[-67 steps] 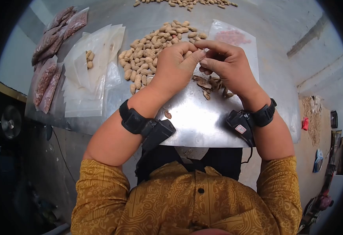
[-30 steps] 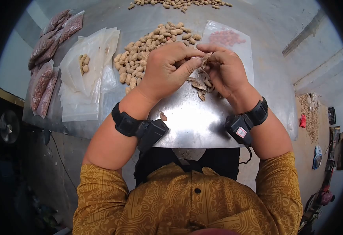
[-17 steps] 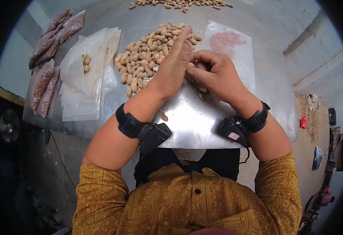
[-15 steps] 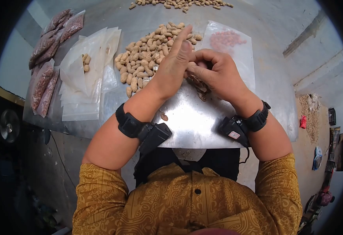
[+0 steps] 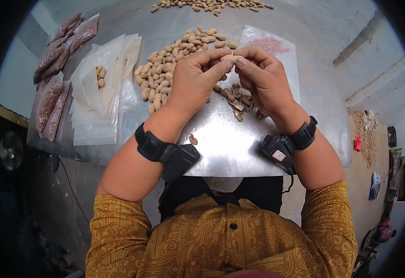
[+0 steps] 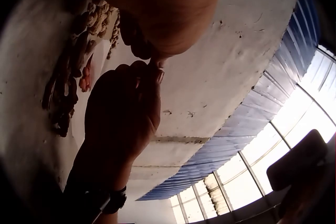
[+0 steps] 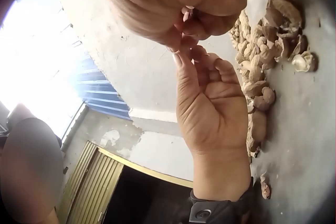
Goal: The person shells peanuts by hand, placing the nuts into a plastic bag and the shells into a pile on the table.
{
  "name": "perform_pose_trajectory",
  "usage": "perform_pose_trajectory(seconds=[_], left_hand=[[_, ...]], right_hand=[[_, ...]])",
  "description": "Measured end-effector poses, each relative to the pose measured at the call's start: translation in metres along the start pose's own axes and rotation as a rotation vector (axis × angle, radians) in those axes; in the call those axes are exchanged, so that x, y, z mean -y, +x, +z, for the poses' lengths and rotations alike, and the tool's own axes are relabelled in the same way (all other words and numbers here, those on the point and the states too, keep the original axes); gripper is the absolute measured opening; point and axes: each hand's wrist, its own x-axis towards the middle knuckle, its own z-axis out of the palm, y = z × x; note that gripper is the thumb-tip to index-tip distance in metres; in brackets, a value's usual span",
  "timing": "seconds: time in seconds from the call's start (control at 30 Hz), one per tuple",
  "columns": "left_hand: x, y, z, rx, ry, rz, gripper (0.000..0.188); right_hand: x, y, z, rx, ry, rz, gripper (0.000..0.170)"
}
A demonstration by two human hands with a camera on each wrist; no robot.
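Note:
An unshelled peanut (image 5: 230, 58) spans the fingertips of both hands in the head view, above the metal table. My left hand (image 5: 191, 81) pinches one end between thumb and index finger. At the other end, my right hand (image 5: 268, 83) pinches it the same way. The right wrist view shows a pink peanut kernel (image 7: 187, 14) among the curled fingers of the right hand. Below the hands lies a heap of broken brown shells (image 5: 237, 99). A pile of whole peanuts (image 5: 158, 72) sits beyond the left hand, partly covered by it.
A clear plastic bag (image 5: 289, 60) near pink kernels (image 5: 267, 45) lies beyond the right hand. Flat plastic bags (image 5: 96, 127) are stacked at left, with filled kernel bags (image 5: 50, 104) farther left. More peanuts (image 5: 211, 5) line the back. One shell scrap (image 5: 193, 139) rests near the front edge.
The left hand, earlier upright with straight fingers against the right hand, has turned to pinch. The peanut now shows between both hands, and the shell heap is less covered.

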Motion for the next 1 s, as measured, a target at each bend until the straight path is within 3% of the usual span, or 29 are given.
perform_pose_trajectory(seconds=[0.13,0.23,0.53,0.87,1.0], left_hand=[[-0.005,0.000,-0.001,0.062,0.232,-0.002,0.024],[-0.004,-0.002,0.002,0.043,0.221,-0.063,0.024],[0.004,-0.005,0.005,-0.026,0.507,0.108,0.017],[-0.004,-0.007,0.011,-0.048,0.466,0.104,0.016],[-0.002,-0.006,0.009,-0.052,0.313,0.072,0.017]], right_hand=[[0.001,0.000,0.000,-0.039,-0.095,-0.011,0.015],[0.002,0.000,0.001,-0.041,-0.169,0.011,0.016],[-0.009,-0.002,0.002,-0.017,-0.245,0.004,0.014],[-0.013,-0.006,0.007,-0.077,-0.211,-0.081,0.013],[-0.013,-0.007,0.009,-0.058,-0.007,-0.058,0.013]])
